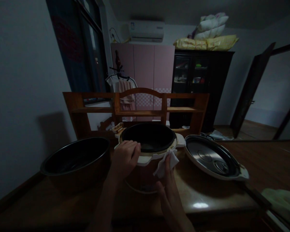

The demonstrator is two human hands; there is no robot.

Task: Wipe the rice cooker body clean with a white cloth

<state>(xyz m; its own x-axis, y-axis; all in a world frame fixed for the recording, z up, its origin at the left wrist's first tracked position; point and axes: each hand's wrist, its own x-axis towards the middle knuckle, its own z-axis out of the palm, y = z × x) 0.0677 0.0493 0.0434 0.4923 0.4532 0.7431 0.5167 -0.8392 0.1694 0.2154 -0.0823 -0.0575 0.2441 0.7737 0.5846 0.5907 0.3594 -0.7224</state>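
**White cloth (160, 168) set against the near right side of an open cooker (145, 177), at the fingertips of the right hand (169, 188)**

At the far left, a large dark pot (74, 178) is seen standing on the wooden table (210, 195), well apart from both hands. Next, the left hand (125, 158) is found at the cooker's near left side; its fingers are bent over the rim and clamped there.

In the middle stands the cooker, upright and uncovered, with its dark inside exposed. Its near edge is spanned by the two hands, one at each side.

Just right of centre, the cloth is laid below the rim, straight ahead of the right hand and to the right of the left hand. Its longer line is slanted, from low on the left to high on the right. The right hand is clearly the nearer: the cloth is touched by its extended fingers, while the thumb is held apart. Whether the cloth is pinched or only pressed cannot be told.

Farther right, a round lid (205, 157) is seen with its shiny underside upward, just beside the cooker and touched by neither hand.
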